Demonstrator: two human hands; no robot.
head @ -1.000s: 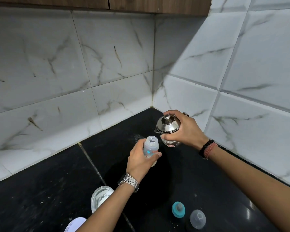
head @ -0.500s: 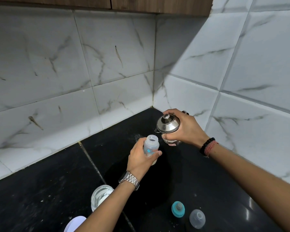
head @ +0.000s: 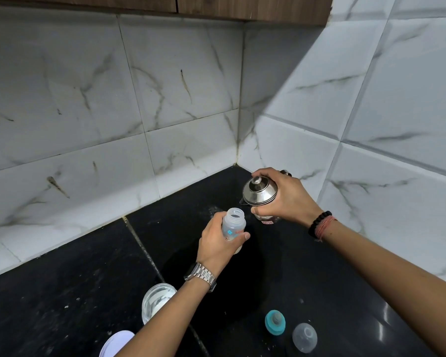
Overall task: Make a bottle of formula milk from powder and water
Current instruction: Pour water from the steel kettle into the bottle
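Note:
My left hand [head: 218, 239] grips a clear baby bottle [head: 233, 224] with an open neck, held upright above the black counter. Just to its right, my right hand [head: 283, 199] wraps around a small steel jug with a knobbed lid [head: 259, 190]; its spout sits close above the bottle's rim. No stream of water is visible between them. Near the front edge lie the teal teat ring [head: 275, 322] and the clear bottle cap [head: 304, 337]. An open jar with white powder [head: 155, 300] stands partly behind my left forearm.
A pale lid [head: 116, 341] lies at the bottom edge, left of my left arm. The black counter [head: 62, 292] ends in a corner of marble-patterned wall tiles [head: 238, 161]. Wooden cabinets [head: 242, 6] hang above.
The bottle and the jug stay almost where they were; both hands have shifted very slightly upward and the jug's spout remains by the bottle's mouth.

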